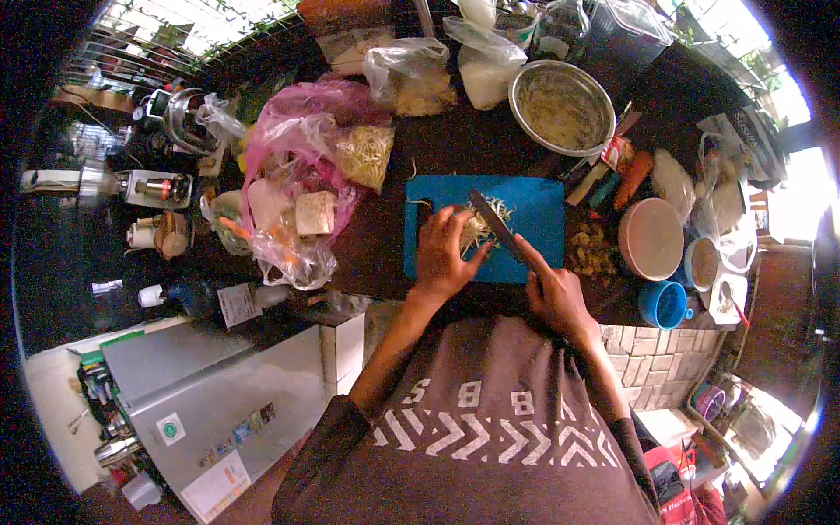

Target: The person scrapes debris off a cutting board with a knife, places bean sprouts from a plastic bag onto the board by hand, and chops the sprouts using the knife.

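A blue cutting board (542, 206) lies on the dark table in front of me. On it, my left hand (444, 258) presses its curled fingers on a bunch of pale, thin sprouts (475, 232). My right hand (557, 293) is wrapped round the handle of a knife (494, 219). The blade points away from me and to the left, beside the bunch. Cut pieces are scattered round the blade, and a few loose strands lie near the board's left edge.
Left of the board is a pink plastic bag (280, 109) with food packs. A steel bowl (562, 105) stands behind the board. To the right are yellowish pieces (591, 252), a pink-rimmed bowl (651, 240) and a blue cup (662, 304). A grey refrigerator (262, 385) stands at lower left.
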